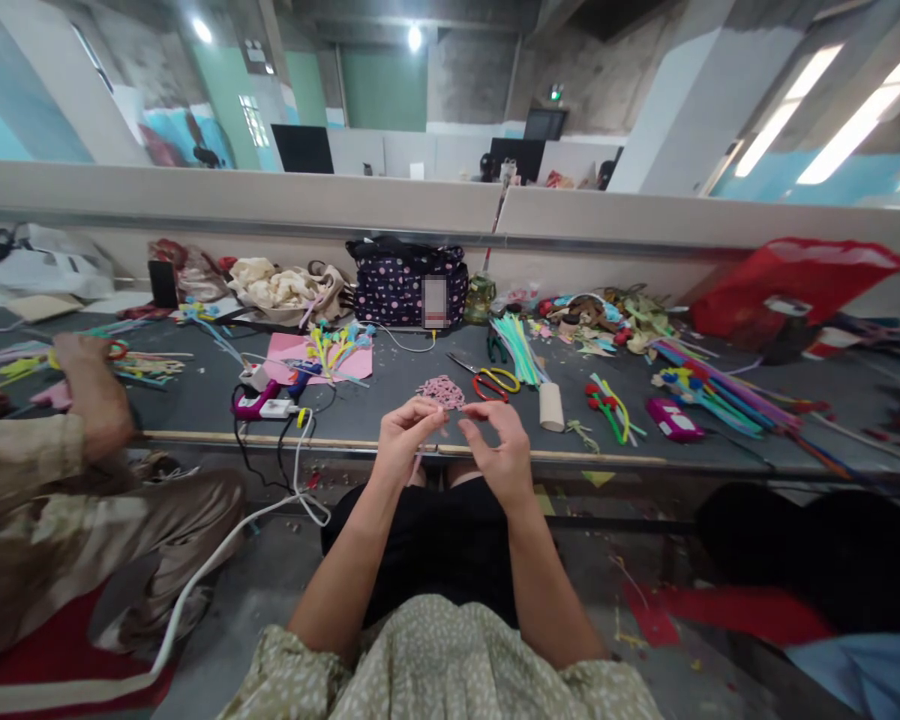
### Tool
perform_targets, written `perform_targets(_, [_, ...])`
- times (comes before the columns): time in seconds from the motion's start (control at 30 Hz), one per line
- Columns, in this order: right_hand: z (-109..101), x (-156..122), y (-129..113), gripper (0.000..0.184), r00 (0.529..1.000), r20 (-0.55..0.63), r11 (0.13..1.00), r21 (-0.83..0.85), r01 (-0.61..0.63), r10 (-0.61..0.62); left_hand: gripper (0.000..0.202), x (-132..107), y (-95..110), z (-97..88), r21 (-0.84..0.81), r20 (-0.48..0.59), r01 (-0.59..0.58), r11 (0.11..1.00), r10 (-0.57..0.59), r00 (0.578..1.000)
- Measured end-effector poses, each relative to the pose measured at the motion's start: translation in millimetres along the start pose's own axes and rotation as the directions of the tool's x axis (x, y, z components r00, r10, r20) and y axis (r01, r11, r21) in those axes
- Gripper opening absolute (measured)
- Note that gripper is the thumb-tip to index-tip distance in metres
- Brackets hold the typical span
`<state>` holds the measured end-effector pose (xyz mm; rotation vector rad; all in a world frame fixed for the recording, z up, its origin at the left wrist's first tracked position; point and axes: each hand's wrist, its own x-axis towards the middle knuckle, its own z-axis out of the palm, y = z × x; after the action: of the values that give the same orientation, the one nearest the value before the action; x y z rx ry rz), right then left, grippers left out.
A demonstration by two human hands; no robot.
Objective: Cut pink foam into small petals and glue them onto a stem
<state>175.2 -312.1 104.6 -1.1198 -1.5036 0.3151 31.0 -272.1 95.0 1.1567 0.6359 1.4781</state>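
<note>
My left hand (403, 432) and my right hand (501, 440) are raised together in front of me, just before the near edge of the dark work table (420, 375). Both have their fingers pinched on a small pink fuzzy piece made of bent pipe cleaner (442, 392), which sticks up between them. A thin pink strand hangs down from my left fingers. A roll of beige tape (550, 406) stands just right of my right hand, and scissors with red and yellow handles (491, 383) lie behind it.
Coloured pipe cleaners (521, 347) lie scattered over the table, with a dotted dark bag (405, 280) at the back and a red bag (787, 285) far right. A glue gun and white power strip (266, 400) sit left. Another person's arm (94, 395) reaches onto the table at left.
</note>
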Motion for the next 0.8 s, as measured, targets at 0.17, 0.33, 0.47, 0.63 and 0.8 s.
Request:
perform_targets(0.17, [5,-1,4,0.026,0.96,0.222,0.956,0.198,-0.215,0.169,0.01,-1,8,1.2,0.053,-0.064,-0.067,0.996,0.07,0.995])
perform_targets(0.33, [24,-1,17,0.034,0.843,0.387,0.716,0.457,-0.527,0.373,0.009,-4,12,0.6,0.098,-0.022,-0.09,0.991,0.092,0.995])
perform_targets(0.47, [31,4,18,0.033,0.818,0.363,0.544,0.616,-0.571,0.447,0.009,-8,13,-0.2,0.115,0.021,-0.065,0.991,0.063,0.998])
perform_targets(0.63, [33,13,17,0.028,0.87,0.25,0.61,0.631,-0.479,0.425,0.009,-12,11,-4.2,0.227,0.1,-0.077,0.971,0.056,0.993])
perform_targets(0.8, [29,18,13,0.023,0.943,0.132,0.814,0.477,-0.331,0.306,0.009,-12,9,-8.8,0.407,0.185,-0.186,0.894,0.119,0.976])
